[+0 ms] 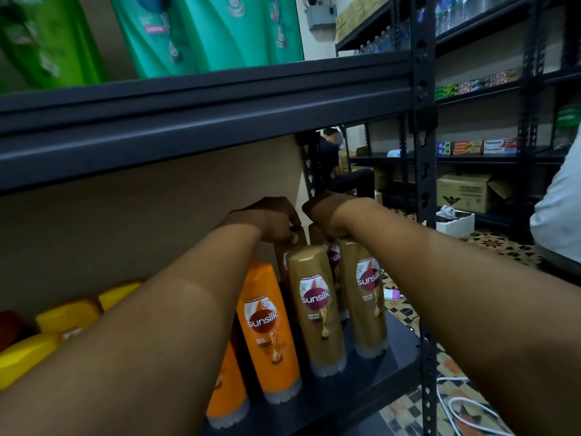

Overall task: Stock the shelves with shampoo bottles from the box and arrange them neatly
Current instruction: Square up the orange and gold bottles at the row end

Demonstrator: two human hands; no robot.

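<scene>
Both hands reach deep into the shelf (393, 350), arranging the gold shampoo bottles (317, 309). The left hand (267, 220) pinches a rear bottle's top; the right hand (330, 215) seems curled over another's, though its fingers are hidden. Next, I judge, those rear bottles need squaring behind the front row beside the orange bottle (270, 332).

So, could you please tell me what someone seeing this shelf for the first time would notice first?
Most likely the two bare forearms reaching in, with the left hand and right hand gripping the tops of gold bottles at the back of the dark shelf. Next, the upright gold Sunsilk bottles in front, with an orange bottle to their left. Above, large green and teal packs fill the upper shelf.
</scene>
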